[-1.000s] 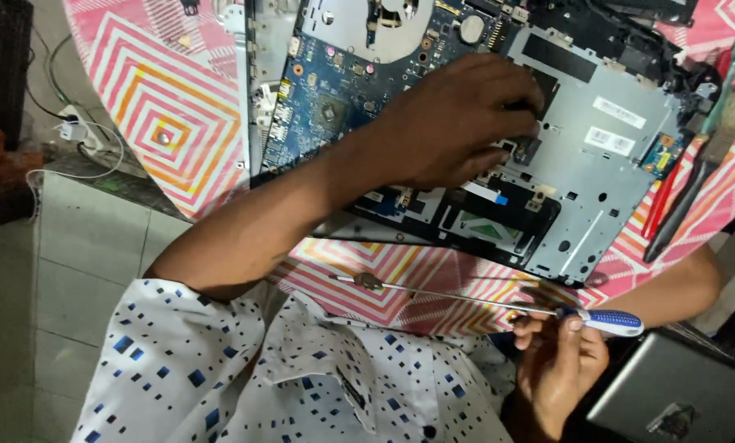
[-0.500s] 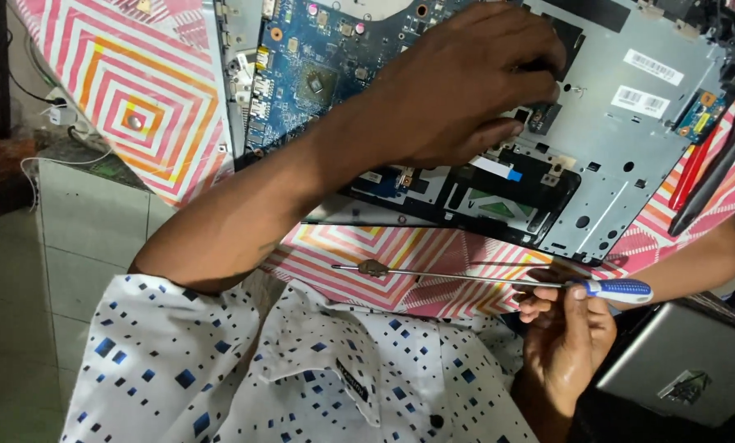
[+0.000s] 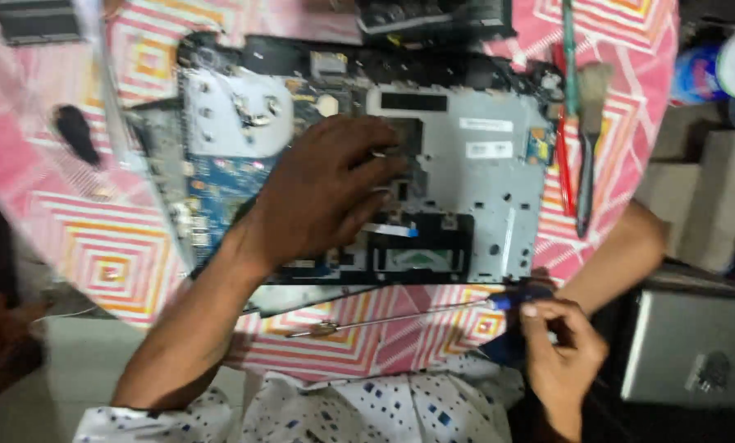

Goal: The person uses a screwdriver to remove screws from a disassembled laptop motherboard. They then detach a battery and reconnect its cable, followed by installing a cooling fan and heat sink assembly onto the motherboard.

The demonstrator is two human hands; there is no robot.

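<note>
An opened laptop base (image 3: pixel 499 205) lies on the pink patterned table, its blue circuit board (image 3: pixel 220 176) and grey metal frame exposed. My left hand (image 3: pixel 326 193) rests flat on the middle of the board, fingers spread over the components. My right hand (image 3: pixel 560 353) is at the table's near edge, closed around the blue handle of a long thin screwdriver (image 3: pixel 400 316). The shaft lies across the cloth, its tip pointing left, apart from the laptop.
A paint brush (image 3: pixel 589 139) and a red tool (image 3: pixel 563 160) lie right of the laptop. A dark part (image 3: pixel 433 16) sits at the far edge. A grey case (image 3: pixel 696 349) and beige blocks (image 3: pixel 704 197) stand to the right.
The view has swung so the laptop sits more upright and centred. My left hand stays on the board. My right hand still holds the screwdriver near the table edge.
</note>
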